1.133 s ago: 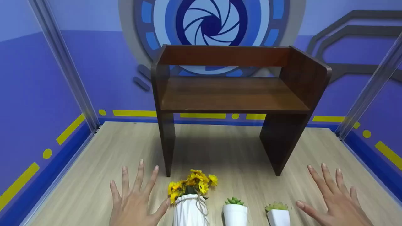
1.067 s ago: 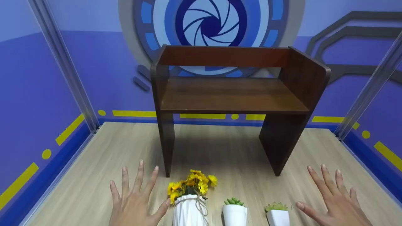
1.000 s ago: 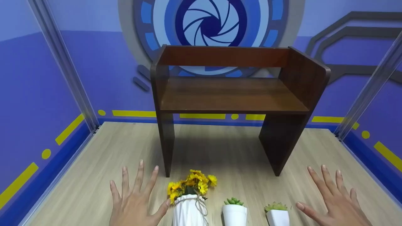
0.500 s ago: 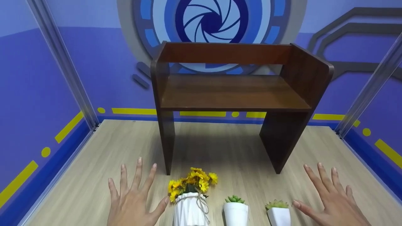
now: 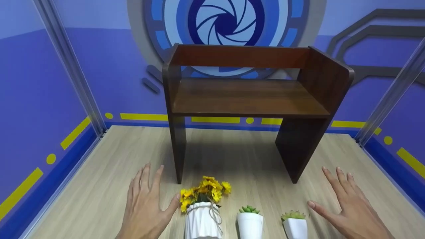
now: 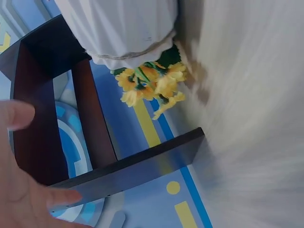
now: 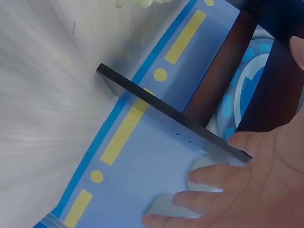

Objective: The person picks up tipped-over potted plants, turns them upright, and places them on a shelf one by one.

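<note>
My left hand [image 5: 144, 207] is raised to the left of a white ribbed vase [image 5: 203, 220], which holds yellow flowers [image 5: 207, 191] and has twine tied round its neck. Its fingers are extended and it holds nothing; the thumb tip appears close to the flowers, and I cannot tell if they touch. My right hand [image 5: 353, 209], fingers also extended, holds nothing to the right of a small succulent in a square white pot [image 5: 295, 227]. Between vase and square pot stands another succulent in a round white pot [image 5: 250, 225]. The pots' lower parts are cut off by the frame.
Behind the pots a dark brown wooden shelf [image 5: 249, 98] stands on the light wood table [image 5: 132, 149], with one raised board and open space beneath. Blue printed walls [image 5: 109, 76] and metal corner posts [image 5: 71, 66] enclose the back and sides.
My left hand has turned, its fingers drawing closer together and its thumb nearing the flowers. The right hand has turned slightly and shifted left. The view has moved a little; the pots and shelf stay put.
</note>
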### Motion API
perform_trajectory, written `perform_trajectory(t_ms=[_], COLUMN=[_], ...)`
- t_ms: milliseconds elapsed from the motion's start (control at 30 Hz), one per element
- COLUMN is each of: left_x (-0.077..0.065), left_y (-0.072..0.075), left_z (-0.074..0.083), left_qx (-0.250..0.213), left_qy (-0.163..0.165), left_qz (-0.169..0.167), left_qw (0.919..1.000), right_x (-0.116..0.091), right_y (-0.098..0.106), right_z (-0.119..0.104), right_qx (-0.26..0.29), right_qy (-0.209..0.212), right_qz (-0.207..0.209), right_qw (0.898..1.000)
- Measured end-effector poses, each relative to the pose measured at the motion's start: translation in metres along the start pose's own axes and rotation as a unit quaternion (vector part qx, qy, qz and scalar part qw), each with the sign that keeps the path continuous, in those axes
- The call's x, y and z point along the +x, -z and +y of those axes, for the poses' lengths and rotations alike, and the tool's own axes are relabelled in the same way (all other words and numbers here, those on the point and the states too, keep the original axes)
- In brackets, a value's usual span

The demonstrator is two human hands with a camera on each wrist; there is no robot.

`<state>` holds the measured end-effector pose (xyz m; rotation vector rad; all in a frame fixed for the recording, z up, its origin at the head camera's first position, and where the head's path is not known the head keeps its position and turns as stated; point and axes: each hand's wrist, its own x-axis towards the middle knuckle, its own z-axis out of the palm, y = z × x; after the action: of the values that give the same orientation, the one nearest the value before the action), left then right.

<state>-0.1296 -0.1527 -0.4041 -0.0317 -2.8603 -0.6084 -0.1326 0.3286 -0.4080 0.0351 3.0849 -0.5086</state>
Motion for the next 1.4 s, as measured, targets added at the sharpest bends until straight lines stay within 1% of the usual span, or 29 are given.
perform_trajectory(t_ms=[100, 167, 267, 367, 433, 567, 700, 800, 900, 1067, 1200, 1300, 1400], left_x=[0.007, 0.011, 0.018, 0.026, 0.032, 0.044, 0.056, 0.063, 0.070, 0.083, 0.089, 0.092, 0.095], left_y=[0.001, 0.002, 0.002, 0.002, 0.002, 0.003, 0.005, 0.006, 0.007, 0.008, 0.009, 0.009, 0.008], left_z=[0.004, 0.007, 0.010, 0.013, 0.014, 0.015, 0.018, 0.022, 0.025, 0.028, 0.029, 0.030, 0.032], left_qx=[-0.051, -0.079, -0.106, -0.131, -0.150, -0.187, -0.230, -0.257, -0.269, -0.287, -0.307, -0.316, -0.315], left_qy=[0.009, 0.018, 0.016, 0.006, 0.005, 0.005, -0.006, -0.007, -0.003, -0.002, 0.004, 0.011, 0.012], left_qz=[0.006, 0.003, 0.007, 0.025, 0.035, 0.051, 0.067, 0.066, 0.060, 0.068, 0.077, 0.082, 0.089], left_qw=[0.9986, 0.9967, 0.9942, 0.9910, 0.9880, 0.9810, 0.9710, 0.9642, 0.9613, 0.9554, 0.9485, 0.9451, 0.9449], right_x=[0.003, 0.004, 0.004, 0.005, 0.006, 0.008, 0.010, 0.010, 0.009, 0.008, 0.006, 0.004, 0.002], right_y=[0.002, 0.002, 0.000, -0.002, -0.004, -0.009, -0.016, -0.023, -0.031, -0.040, -0.048, -0.054, -0.057], right_z=[-0.003, -0.005, -0.010, -0.015, -0.019, -0.024, -0.028, -0.031, -0.033, -0.035, -0.036, -0.036, -0.035], right_qx=[-0.006, -0.005, 0.009, 0.018, 0.021, 0.016, 0.017, 0.012, 0.009, 0.014, 0.005, -0.003, 0.001], right_qy=[-0.014, -0.012, -0.001, 0.009, 0.007, 0.002, -0.008, -0.018, -0.032, -0.052, -0.054, -0.047, -0.045], right_qz=[-0.015, -0.014, 0.011, 0.038, 0.039, 0.015, -0.037, -0.076, -0.112, -0.140, -0.153, -0.148, -0.134], right_qw=[1.000, 1.000, 1.000, 0.999, 0.999, 1.000, 0.999, 0.997, 0.993, 0.989, 0.987, 0.988, 0.990])
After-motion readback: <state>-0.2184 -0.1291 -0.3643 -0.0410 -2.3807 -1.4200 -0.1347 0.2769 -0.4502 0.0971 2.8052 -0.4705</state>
